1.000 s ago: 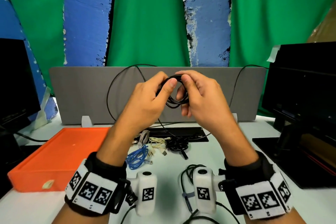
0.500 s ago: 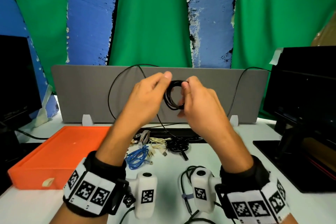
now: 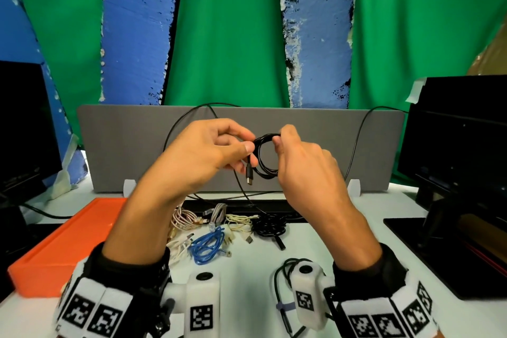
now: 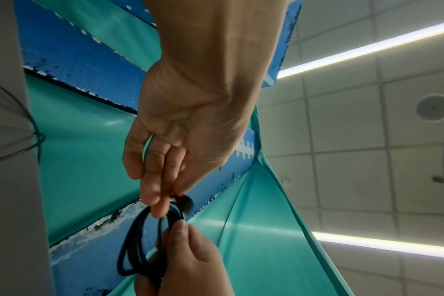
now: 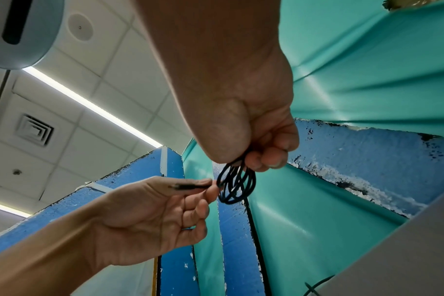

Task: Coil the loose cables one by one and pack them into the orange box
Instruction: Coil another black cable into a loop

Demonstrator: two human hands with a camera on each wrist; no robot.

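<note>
The right hand (image 3: pixel 304 164) pinches the black cable coil (image 3: pixel 264 155) by its top, loops hanging upright above the tabletop (image 3: pixel 329 241). The left hand (image 3: pixel 203 156) pinches the loose plug end just left of it. The orange box (image 3: pixel 63 244) lies down-left, nearer the left hand.

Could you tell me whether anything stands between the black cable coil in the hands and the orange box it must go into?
Nothing visible does. The coiled black cable is held up between the left hand and right hand; the shallow orange plastic box lies open-topped below-left, though the left forearm hides its near right edge.
</note>
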